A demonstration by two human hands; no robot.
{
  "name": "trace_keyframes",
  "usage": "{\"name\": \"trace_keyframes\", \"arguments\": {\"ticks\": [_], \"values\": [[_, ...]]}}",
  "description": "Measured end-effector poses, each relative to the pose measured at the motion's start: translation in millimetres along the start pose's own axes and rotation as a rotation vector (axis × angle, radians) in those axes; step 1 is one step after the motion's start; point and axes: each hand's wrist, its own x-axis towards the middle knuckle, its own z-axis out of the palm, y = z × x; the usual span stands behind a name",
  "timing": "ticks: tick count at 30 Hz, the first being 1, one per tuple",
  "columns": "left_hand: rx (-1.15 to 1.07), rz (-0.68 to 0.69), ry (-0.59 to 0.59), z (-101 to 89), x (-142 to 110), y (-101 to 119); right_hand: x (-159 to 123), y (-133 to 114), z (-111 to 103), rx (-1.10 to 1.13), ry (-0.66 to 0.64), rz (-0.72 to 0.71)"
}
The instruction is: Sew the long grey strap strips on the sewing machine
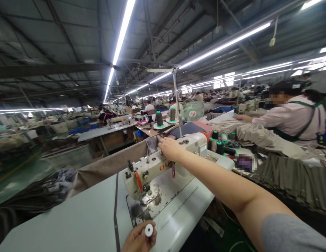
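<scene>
My left hand (139, 237) is low in the view, in front of the sewing machine (167, 162), with its fingers closed around a small white spool (149, 230) seen end-on. The machine stands on a pale table (81, 213), its needle end toward me. My right arm stretches across the machine's body, and my right hand (169, 148) is at its far top edge. The fingers there are bent and closed together; what they grip, if anything, is hidden. A pink-red tag (173, 170) hangs on the machine's near side, below that hand.
Thread cones (159, 119) stand on a rack behind the machine, near a metal pole (176, 94) and a green fan (193, 112). Stacked fabric pieces (291, 180) lie at the right, where a co-worker (297, 115) sits. Grey-brown cloth (105, 162) hangs along the table's far edge.
</scene>
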Motion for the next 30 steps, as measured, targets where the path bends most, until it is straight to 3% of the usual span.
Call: {"name": "trace_keyframes", "arguments": {"ticks": [4,6,10,13,18,22,26,30], "values": [[-0.003,0.032,-0.037,2.2,-5,1,-9,6,7,0.125,0.045,0.006],[0.048,0.018,-0.117,1.5,-8,2,-16,9,8,0.2,0.087,0.052],[0.256,-0.145,-0.353,-4.3,-15,5,-39,8,12,0.374,0.224,0.155],[0.429,-0.249,-0.443,-9.2,-19,7,-66,4,22,0.502,0.335,0.299],[0.52,-0.196,-0.462,-11.6,-18,7,-107,-6,66,0.768,0.319,0.558],[0.499,-0.216,-0.461,-11.3,-18,4,-116,-19,100,1.079,0.226,0.568],[0.421,-0.255,-0.446,-8.1,-23,4,-116,-33,115,1.363,0.24,0.587],[0.406,-0.265,-0.431,-3.5,-25,4,-133,-48,119,1.506,0.238,0.637]]}}
